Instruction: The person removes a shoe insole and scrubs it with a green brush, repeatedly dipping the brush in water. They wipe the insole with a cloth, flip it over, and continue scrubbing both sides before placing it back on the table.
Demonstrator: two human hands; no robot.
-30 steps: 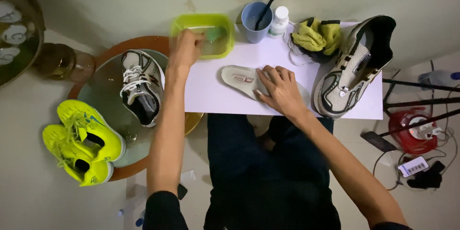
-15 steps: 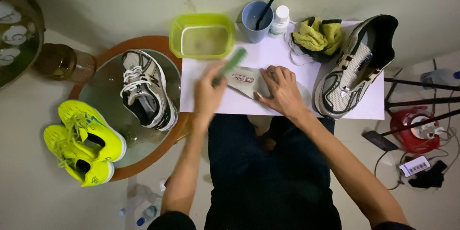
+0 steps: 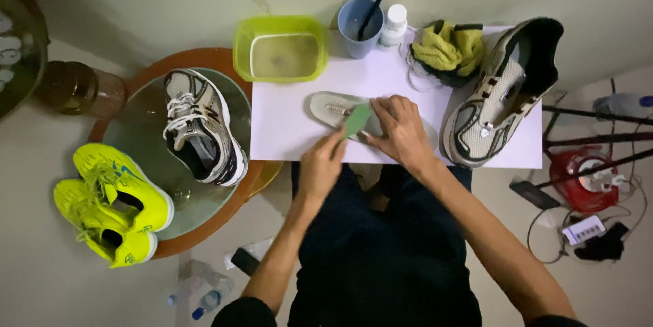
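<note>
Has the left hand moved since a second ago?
Yes. The left hand has come back from the green tub toward the person and now holds a green pad on the insole, beside the right hand.

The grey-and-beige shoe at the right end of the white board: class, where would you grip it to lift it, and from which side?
Probably grip the grey-and-beige shoe at its dark open collar, reaching from the right. It lies on the white board opening up, and that side is away from both hands.

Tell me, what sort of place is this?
Probably a home shoe-cleaning corner: a green plastic tub of murky water, a blue cup holding a dark brush, and a beige-and-black sneaker on a white table.
</note>
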